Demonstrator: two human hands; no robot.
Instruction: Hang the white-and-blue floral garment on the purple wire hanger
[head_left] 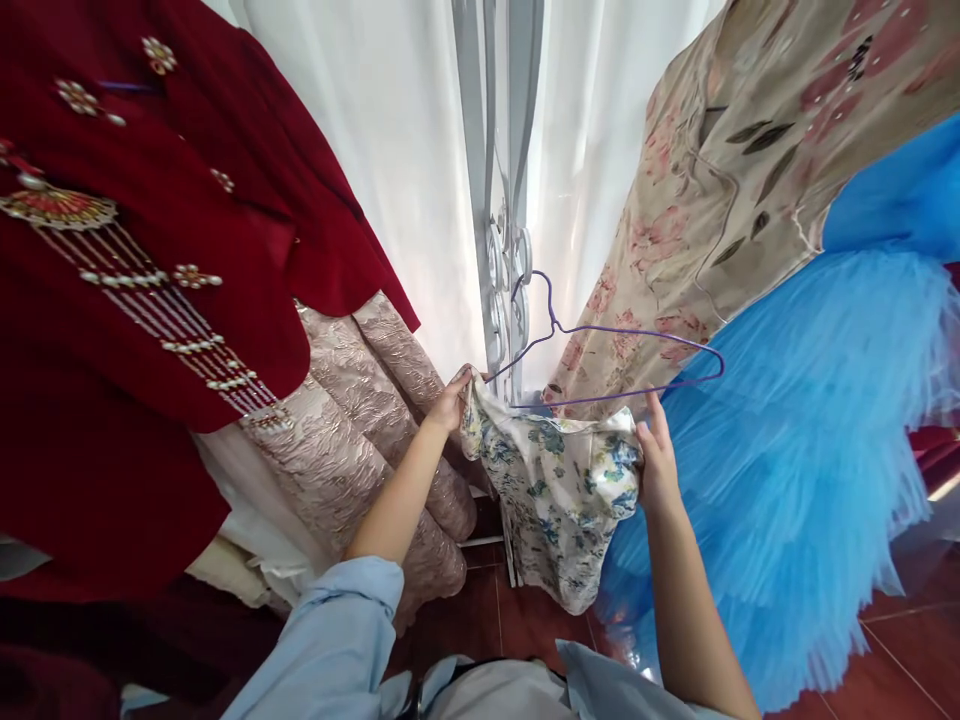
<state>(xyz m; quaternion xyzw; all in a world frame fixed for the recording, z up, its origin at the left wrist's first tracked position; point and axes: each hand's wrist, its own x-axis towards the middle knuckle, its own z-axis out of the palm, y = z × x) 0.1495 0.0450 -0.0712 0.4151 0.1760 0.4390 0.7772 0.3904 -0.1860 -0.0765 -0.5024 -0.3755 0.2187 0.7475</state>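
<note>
I have the left hand (450, 403) pinching the flowered garment (555, 485) by the hanger's (553, 322) left corner, the right hand (658, 470) pinching below its right; I'd keep both sides level, cloth unstrained.

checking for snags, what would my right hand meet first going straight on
Your right hand would likely meet the purple triangular wire hanger first, possibly touching it now; depth is unclear.
</note>
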